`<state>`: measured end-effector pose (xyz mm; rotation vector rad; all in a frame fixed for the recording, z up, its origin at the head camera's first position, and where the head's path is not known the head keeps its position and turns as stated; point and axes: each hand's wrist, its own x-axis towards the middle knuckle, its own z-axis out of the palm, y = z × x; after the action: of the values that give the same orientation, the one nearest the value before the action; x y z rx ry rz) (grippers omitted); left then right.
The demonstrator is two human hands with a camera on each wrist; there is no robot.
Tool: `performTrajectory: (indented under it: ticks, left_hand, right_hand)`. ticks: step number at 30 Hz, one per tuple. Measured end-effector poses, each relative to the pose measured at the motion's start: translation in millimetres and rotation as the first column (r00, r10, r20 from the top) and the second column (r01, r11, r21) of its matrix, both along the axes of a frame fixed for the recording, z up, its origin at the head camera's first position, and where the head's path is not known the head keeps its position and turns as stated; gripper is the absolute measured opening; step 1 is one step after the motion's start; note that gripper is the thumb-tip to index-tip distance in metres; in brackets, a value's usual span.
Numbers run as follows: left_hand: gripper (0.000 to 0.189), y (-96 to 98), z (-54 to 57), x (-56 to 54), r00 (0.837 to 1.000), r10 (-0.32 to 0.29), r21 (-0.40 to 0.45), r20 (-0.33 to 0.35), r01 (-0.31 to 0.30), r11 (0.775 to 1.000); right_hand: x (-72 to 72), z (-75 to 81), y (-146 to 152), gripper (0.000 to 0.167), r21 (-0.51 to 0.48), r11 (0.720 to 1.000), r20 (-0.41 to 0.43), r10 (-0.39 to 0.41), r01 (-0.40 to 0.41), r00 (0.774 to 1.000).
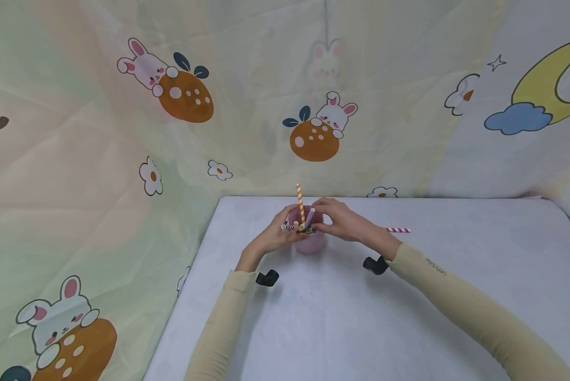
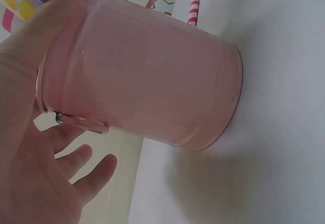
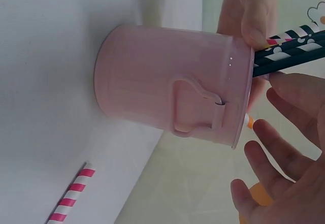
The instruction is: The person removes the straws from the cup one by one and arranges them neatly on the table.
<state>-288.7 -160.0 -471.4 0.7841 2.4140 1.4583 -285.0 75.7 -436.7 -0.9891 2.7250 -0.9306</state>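
A pink metal bucket (image 1: 311, 245) with small side handles stands upright on the table, several paper straws inside it. My left hand (image 1: 275, 233) grips its rim, the thumb over the edge and the other fingers spread behind. Tallest of the straws is an orange-and-white striped one (image 1: 300, 203). With thumb and index finger at the mouth, my right hand (image 1: 342, 219) pinches a purple straw (image 1: 310, 216); its other fingers are spread beside the rim. Dark patterned straws (image 3: 292, 56) lean out past the thumb in the right wrist view, partly covering the purple one.
On the white table (image 1: 408, 317), right of the bucket, lies a red-and-white striped straw (image 1: 399, 230), partly behind the right forearm. Black wrist cameras (image 1: 267, 278) hang below both wrists. A cloth backdrop (image 1: 256, 63) with rabbit prints rises behind the table.
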Motion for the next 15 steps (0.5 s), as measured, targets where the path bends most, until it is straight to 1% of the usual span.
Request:
performTrajectory:
  ticks: [1, 4, 8, 9, 13, 15]
  left_hand:
    - [0.082, 0.2, 0.3, -0.1, 1.0, -0.007, 0.005, -0.004, 0.007, 1.0]
    - [0.085, 0.2, -5.4, -4.0, 1.0, -0.012, 0.025, 0.002, 0.012, 1.0]
    - [0.086, -1.5, -23.2, -12.4, 0.999, 0.006, 0.029, -0.04, -0.005, 1.0]
    - [0.086, -2.2, -25.3, -13.4, 0.999, 0.008, 0.028, -0.048, -0.007, 1.0]
    - [0.085, -4.4, -28.8, -15.2, 0.998, 0.021, 0.018, -0.057, -0.02, 1.0]
    - [0.084, -4.9, -29.1, -15.4, 0.998, 0.015, 0.023, -0.053, -0.014, 1.0]
  right_hand:
    - [-0.3, -0.7, -0.1, 0.035, -0.007, 1.0, 0.006, 0.005, -0.005, 1.0]
    - [-0.8, -2.8, -1.0, 0.034, -0.025, 1.0, 0.014, 0.019, -0.019, 1.0]
    - [-1.5, -5.4, -3.8, 0.03, -0.044, 0.998, 0.006, 0.042, -0.042, 0.999]
    - [-1.8, -6.2, -4.9, 0.028, -0.051, 0.997, 0.006, 0.05, -0.05, 0.999]
    - [-3.8, -9.9, -8.5, 0.024, -0.076, 0.995, 0.014, 0.071, -0.07, 0.997]
    - [-4.6, -11.0, -9.7, 0.024, -0.082, 0.995, 0.026, 0.067, -0.065, 0.997]
